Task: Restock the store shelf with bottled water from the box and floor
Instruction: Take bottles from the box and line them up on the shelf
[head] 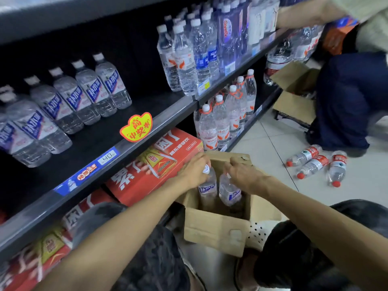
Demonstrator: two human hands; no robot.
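Observation:
An open cardboard box (216, 229) stands on the floor between my knees. Two clear water bottles with blue labels stand upright inside it. My left hand (194, 173) grips the neck of the left bottle (207, 185). Around the top of the right bottle (230, 191) my right hand (241, 174) is closed. A row of matching blue-label bottles (69, 97) stands at the back of the dark middle shelf (88, 148), whose front strip is bare. Three red-label bottles (317, 166) lie on the tiled floor to the right.
Red drink cartons (151, 164) fill the bottom shelf beside the box. Other water bottles (189, 53) crowd the shelf further right. Another person (352, 97) crouches at the right by a second open cardboard box (294, 97), one arm reaching onto the shelf.

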